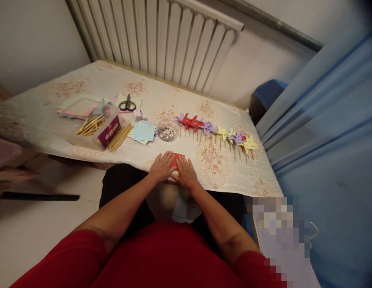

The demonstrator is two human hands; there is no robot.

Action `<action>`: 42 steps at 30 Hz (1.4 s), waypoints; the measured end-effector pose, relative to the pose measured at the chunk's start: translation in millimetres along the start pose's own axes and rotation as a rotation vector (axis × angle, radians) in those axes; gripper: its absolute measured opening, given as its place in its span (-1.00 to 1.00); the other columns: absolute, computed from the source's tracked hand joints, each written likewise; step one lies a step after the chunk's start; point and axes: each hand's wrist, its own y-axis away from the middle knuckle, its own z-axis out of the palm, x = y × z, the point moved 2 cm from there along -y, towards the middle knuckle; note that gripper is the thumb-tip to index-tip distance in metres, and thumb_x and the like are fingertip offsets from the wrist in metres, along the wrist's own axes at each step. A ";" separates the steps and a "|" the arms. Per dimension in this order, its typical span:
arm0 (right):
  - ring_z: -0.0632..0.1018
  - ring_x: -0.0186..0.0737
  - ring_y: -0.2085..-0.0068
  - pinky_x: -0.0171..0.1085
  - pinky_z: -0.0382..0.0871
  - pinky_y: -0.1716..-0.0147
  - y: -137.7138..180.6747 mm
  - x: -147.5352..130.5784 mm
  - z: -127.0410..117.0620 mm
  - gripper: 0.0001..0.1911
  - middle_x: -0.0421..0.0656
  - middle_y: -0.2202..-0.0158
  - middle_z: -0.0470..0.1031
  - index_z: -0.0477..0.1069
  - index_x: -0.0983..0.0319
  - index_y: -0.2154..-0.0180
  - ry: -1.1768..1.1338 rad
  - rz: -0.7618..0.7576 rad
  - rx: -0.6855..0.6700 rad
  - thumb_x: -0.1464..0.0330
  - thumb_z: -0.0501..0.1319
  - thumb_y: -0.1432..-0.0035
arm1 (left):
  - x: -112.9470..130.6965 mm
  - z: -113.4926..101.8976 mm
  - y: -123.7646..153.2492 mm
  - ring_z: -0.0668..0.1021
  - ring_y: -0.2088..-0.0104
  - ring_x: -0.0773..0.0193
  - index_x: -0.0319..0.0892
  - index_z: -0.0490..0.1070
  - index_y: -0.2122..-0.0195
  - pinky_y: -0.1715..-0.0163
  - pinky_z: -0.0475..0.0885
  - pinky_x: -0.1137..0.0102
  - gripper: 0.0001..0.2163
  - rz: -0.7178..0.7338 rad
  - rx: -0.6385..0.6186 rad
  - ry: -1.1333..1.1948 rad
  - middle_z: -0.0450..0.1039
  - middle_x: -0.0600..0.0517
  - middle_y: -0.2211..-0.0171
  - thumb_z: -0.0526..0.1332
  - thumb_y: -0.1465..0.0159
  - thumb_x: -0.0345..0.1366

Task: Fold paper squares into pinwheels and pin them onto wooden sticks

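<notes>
A piece of red paper (174, 161) lies at the table's front edge, directly before me. My left hand (162, 166) rests flat on its left side, fingers stretched out. From the right, my right hand (186, 172) presses on the same paper, its fingers also extended. Both hands cover much of the sheet, so I cannot tell whether it is folded. Just beyond them stands a clear round container (168, 131) of small shiny pieces. A stack of light blue paper squares (144, 131) lies to its left.
Several finished paper pinwheels (208, 128) on sticks form a row at right. A plastic box (109, 134) of sticks, loose sticks (120, 138), scissors (127, 105), a small white box (140, 115) and coloured sheets (80, 108) occupy the left. A radiator (162, 36) borders the back; a blue curtain (329, 120) hangs right.
</notes>
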 end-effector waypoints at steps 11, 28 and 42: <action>0.05 0.14 -0.43 0.14 -0.12 -0.36 20.7 -0.9 -4.6 -0.14 0.24 -0.40 0.04 0.06 0.46 -0.35 -0.043 0.125 0.009 -0.01 0.14 -0.28 | -1.4 1.1 1.3 0.08 -0.42 0.04 -0.25 0.15 -0.37 -0.37 -0.05 0.04 -0.41 -0.003 -0.004 -0.003 0.06 -0.20 -0.41 -0.04 -0.40 -0.05; 0.08 0.07 -0.42 0.18 -0.16 -0.37 -1.5 -1.6 0.0 -0.18 0.16 -0.39 0.09 0.06 0.39 -0.36 -0.051 -0.028 -0.039 0.00 0.13 -0.29 | -2.7 1.4 0.9 0.12 -0.41 0.03 -0.22 0.18 -0.36 -0.35 -0.02 0.01 -0.45 0.009 0.004 -0.032 0.09 -0.20 -0.40 -0.07 -0.41 -0.10; 0.08 0.09 -0.42 0.15 -0.10 -0.36 42.3 7.4 -6.8 -0.28 0.17 -0.39 0.09 0.08 0.39 -0.35 -0.025 0.101 0.012 0.11 0.10 -0.34 | -1.8 0.7 0.3 0.09 -0.42 0.03 -0.21 0.17 -0.37 -0.35 -0.03 0.01 -0.45 0.003 -0.002 -0.013 0.06 -0.19 -0.41 -0.03 -0.40 -0.11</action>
